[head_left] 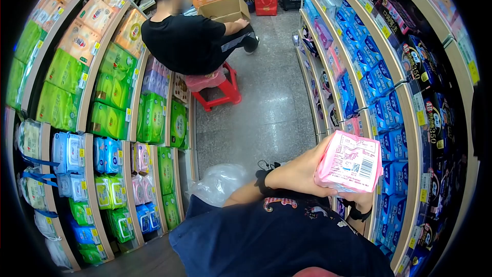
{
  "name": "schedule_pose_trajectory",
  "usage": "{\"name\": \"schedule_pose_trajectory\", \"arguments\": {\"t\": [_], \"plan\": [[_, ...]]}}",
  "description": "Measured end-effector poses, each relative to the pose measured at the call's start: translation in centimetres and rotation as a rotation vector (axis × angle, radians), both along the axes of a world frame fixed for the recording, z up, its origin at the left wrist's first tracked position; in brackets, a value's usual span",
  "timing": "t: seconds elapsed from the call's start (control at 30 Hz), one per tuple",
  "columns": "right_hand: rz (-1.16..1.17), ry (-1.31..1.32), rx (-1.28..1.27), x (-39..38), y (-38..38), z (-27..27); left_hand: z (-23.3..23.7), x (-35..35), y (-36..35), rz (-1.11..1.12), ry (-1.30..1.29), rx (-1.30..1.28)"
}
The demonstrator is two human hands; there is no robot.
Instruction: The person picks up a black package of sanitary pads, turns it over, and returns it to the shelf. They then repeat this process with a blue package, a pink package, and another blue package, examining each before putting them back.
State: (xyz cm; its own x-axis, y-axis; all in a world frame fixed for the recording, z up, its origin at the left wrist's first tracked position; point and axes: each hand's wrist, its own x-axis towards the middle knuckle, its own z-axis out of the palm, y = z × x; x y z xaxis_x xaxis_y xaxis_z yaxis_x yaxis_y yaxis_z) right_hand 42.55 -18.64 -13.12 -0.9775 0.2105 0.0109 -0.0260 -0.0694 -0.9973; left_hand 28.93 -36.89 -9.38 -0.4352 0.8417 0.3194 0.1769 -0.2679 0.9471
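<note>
A pink wrapped packet [348, 161] is held up in front of my body at the right. Its white printed side, with a barcode and a QR code, faces up toward me. My left hand [307, 172] is closed around its left side, the thumb lying along the edge. From below and to the right, my right hand [359, 201] grips the lower end, its fingers mostly hidden by the packet. Both wrists wear black bands. Close to the packet's right stands a shelf of blue packets [394, 143].
Shelves of green tissue packs [110, 90] and wipes line the left side. Ahead, a person in black [184, 46] sits on a red stool [223, 92] beside a cardboard box [225, 10]. A clear plastic bag [220, 182] lies on the floor near me.
</note>
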Motion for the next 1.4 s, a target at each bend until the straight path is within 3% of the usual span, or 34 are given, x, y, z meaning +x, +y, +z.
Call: {"name": "schedule_pose_trajectory", "arguments": {"t": [0.37,0.57,0.6,0.63,0.7,0.77,0.83,0.87,0.93,1.03,1.1,1.13,1.2,1.23,1.27,1.3,1.4], "plan": [[-0.119,0.168,0.359,-0.3,-0.7,-0.9,0.0,0.6,0.3,0.173,0.064,-0.028],[0.184,0.219,0.430,1.0,0.4,-1.7,0.0,0.1,-0.3,0.057,-0.098,-0.085],[0.251,0.274,0.589,0.9,0.8,-2.1,-0.1,0.1,-0.3,0.032,-0.151,-0.072],[0.248,0.273,0.590,0.8,0.6,-2.0,-0.3,0.0,-0.3,0.005,-0.203,-0.058],[0.062,0.117,0.163,0.6,-0.3,-1.6,-0.6,-0.1,0.2,0.014,-0.229,-0.008],[-0.062,0.153,0.083,-0.8,-0.8,-0.4,-1.1,-0.3,0.7,0.005,-0.258,0.042],[-0.370,0.137,0.236,-1.8,-1.6,-0.8,-1.7,-0.4,1.2,0.341,0.068,-0.011],[-0.457,0.165,0.258,-2.8,-2.0,0.3,-2.2,-0.2,1.5,0.432,0.095,-0.014],[-0.568,0.252,0.286,-4.2,-2.3,0.9,-2.0,0.6,1.5,0.366,0.096,-0.023],[-0.537,0.393,0.274,-4.4,-3.1,1.0,-1.1,1.5,2.0,0.311,0.130,0.008],[-0.482,0.398,0.625,-4.4,-2.5,3.9,-2.3,1.6,2.2,0.224,0.073,-0.052],[-0.479,0.396,0.661,-4.1,-2.9,4.5,-3.1,0.9,1.9,0.079,-0.118,-0.124],[-0.432,0.440,0.717,-3.6,-3.3,4.8,-3.1,0.0,2.1,0.300,-0.336,0.023],[-0.346,0.492,0.680,-3.3,-3.1,5.0,-3.8,-1.0,2.6,0.420,-0.049,-0.034],[-0.304,0.490,0.771,-3.2,-3.0,5.6,-3.8,-1.8,2.5,0.467,-0.016,-0.023],[-0.258,0.489,0.858,-3.2,-2.9,6.1,-5.5,-2.5,2.2,0.396,-0.381,-0.021],[-0.396,0.512,0.988,-3.6,-2.7,5.6,-4.6,-1.7,2.2,0.229,-0.713,0.187]]}}
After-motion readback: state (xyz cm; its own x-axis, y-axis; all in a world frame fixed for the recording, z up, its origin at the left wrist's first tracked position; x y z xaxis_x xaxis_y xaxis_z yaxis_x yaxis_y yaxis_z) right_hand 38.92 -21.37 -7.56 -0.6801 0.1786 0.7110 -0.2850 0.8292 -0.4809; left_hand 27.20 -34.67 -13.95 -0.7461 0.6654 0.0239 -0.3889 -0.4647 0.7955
